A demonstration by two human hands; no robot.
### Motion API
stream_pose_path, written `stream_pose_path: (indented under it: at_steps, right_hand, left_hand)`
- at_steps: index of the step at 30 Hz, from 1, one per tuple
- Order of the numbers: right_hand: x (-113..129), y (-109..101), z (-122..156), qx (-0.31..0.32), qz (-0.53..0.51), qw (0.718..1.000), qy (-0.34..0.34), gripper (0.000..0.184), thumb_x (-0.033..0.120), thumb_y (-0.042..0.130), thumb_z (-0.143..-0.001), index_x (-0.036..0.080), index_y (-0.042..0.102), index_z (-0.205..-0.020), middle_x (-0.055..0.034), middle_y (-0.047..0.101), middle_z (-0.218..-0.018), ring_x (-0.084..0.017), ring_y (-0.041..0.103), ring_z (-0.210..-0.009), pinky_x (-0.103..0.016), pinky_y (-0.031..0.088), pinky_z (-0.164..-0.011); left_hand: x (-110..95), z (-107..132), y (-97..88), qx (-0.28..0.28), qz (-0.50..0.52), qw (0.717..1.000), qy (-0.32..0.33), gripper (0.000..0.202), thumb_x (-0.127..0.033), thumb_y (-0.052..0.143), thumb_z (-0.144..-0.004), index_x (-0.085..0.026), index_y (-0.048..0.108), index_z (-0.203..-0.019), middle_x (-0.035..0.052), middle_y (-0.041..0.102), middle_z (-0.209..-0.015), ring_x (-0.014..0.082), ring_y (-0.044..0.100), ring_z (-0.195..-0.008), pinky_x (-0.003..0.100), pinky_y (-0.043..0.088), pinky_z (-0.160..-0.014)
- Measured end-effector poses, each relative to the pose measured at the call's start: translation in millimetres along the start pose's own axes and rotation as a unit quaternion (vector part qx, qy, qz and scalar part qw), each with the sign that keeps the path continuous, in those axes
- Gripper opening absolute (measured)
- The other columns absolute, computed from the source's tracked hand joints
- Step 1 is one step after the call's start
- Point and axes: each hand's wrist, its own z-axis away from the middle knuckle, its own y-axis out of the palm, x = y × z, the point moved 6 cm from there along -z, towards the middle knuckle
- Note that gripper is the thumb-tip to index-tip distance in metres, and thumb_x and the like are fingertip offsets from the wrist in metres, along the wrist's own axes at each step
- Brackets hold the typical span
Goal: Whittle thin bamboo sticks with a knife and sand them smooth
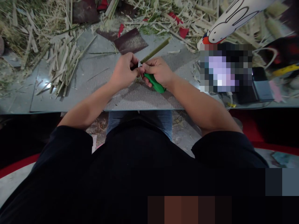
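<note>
My right hand (161, 71) is closed round a green handle (154, 83), which looks like a knife's. A small shiny blade (139, 64) shows between my two hands. Pinched close beside it, my left hand (123, 70) grips the near end of a greenish-brown plant stalk (156, 49). The stalk slants away to the upper right, over the table. Fingers of both hands nearly touch, and they hide where blade and stalk meet.
A pile of pale cut strips (63, 65) lies left on the grey table (93, 81). Dark brown sheets (130, 41), shavings and red scraps lie behind. To the right are a white rabbit-print object (230, 23), a phone (263, 82) and cables; one patch there is pixelated.
</note>
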Motion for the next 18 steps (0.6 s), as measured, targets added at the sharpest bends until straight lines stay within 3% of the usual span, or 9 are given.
stream_pose_path:
  at_steps: [5, 8, 12, 18]
  right_hand:
    - [2, -1, 1, -0.043, -0.005, 0.999, -0.024, 0.056, 0.073, 0.076, -0.107, 0.026, 0.064, -0.078, -0.0029, 0.059, -0.064, -0.020, 0.049, -0.051, -0.033, 0.046, -0.048]
    - [3, 0, 2, -0.056, 0.003, 0.998, -0.029, 0.061, 0.078, 0.074, -0.107, 0.027, 0.064, -0.075, -0.0023, 0.057, -0.062, -0.019, 0.047, -0.049, -0.033, 0.042, -0.045]
    - [-1, 0, 0, -0.029, -0.005, 1.000, -0.003, 0.062, 0.080, 0.076, -0.104, 0.027, 0.061, -0.075, -0.0012, 0.055, -0.059, -0.018, 0.045, -0.046, -0.033, 0.039, -0.043]
    - [-1, 2, -1, 0.003, -0.008, 1.000, -0.010, 0.065, 0.084, 0.075, -0.103, 0.027, 0.059, -0.077, 0.0020, 0.051, -0.054, -0.016, 0.044, -0.044, -0.032, 0.035, -0.041]
  left_hand:
    - [14, -7, 1.1, -0.021, -0.015, 0.999, -0.030, 0.063, -0.070, 0.102, -0.081, -0.034, 0.049, -0.081, -0.0043, 0.061, -0.061, 0.0206, 0.059, -0.067, 0.044, 0.047, -0.068]
    - [10, -6, 0.6, -0.023, -0.002, 0.999, -0.025, 0.064, -0.069, 0.103, -0.079, -0.034, 0.050, -0.081, -0.0041, 0.063, -0.063, 0.0212, 0.062, -0.074, 0.044, 0.050, -0.074]
    - [-2, 0, -0.9, -0.018, -0.030, 0.999, -0.006, 0.056, -0.065, 0.101, -0.081, -0.034, 0.056, -0.084, -0.0021, 0.066, -0.068, 0.0233, 0.065, -0.072, 0.044, 0.049, -0.069]
    - [-2, 2, 1.5, -0.010, -0.036, 0.999, -0.020, 0.048, -0.039, 0.101, -0.086, -0.032, 0.054, -0.082, -0.0050, 0.064, -0.063, 0.0186, 0.060, -0.065, 0.041, 0.046, -0.066]
